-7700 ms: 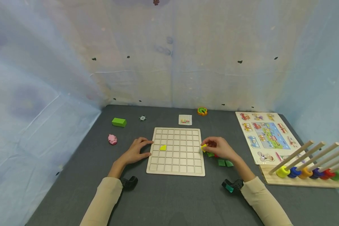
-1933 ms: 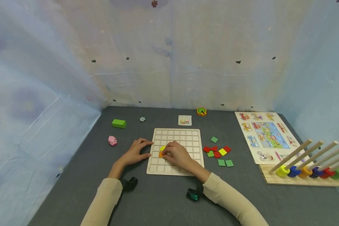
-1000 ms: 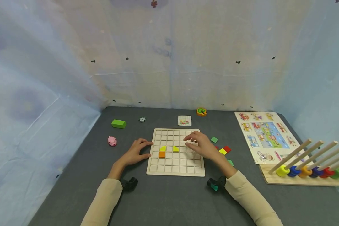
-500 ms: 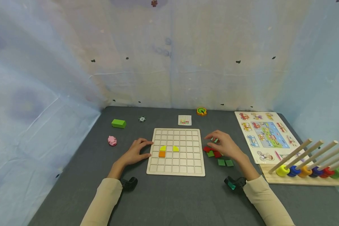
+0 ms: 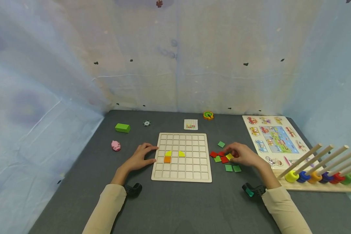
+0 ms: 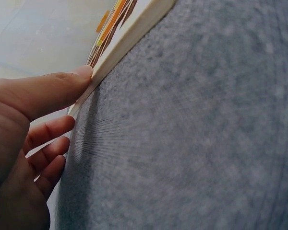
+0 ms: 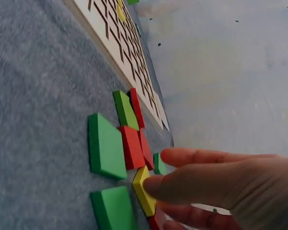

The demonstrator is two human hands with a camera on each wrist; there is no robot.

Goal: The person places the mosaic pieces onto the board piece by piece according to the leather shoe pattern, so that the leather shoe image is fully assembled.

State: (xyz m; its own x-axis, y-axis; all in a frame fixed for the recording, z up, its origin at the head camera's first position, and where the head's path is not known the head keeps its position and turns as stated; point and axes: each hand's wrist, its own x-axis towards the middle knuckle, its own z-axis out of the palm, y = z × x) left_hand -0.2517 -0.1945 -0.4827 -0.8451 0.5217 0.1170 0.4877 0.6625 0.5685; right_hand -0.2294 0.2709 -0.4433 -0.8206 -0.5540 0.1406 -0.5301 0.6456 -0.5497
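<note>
A wooden grid board [image 5: 181,170] lies on the grey table. One orange square tile [image 5: 167,159] and two yellow curved-edge tiles [image 5: 181,153] sit in its cells. My left hand [image 5: 140,157] rests at the board's left edge, its thumb [image 6: 62,91] against the rim and its other fingers loosely bent. To the right of the board, my right hand [image 5: 244,155] is over a loose yellow tile [image 7: 144,194], thumb tip on it and index finger stretched out beyond it. Red tiles [image 7: 132,148] and green tiles [image 7: 108,148] lie around that tile.
Behind the board lie a pattern card [image 5: 190,124] and a tree-shaped toy [image 5: 208,115]. A green block [image 5: 122,128], a poker chip [image 5: 147,123] and a pink pig [image 5: 115,146] are at left. At right are a picture puzzle [image 5: 251,139] and a peg rack [image 5: 316,186].
The orange tile and a second yellow curved-edge tile have been put on the board. My right hand has since moved right, off the board, to the loose yellow tile. The left hand stays put.
</note>
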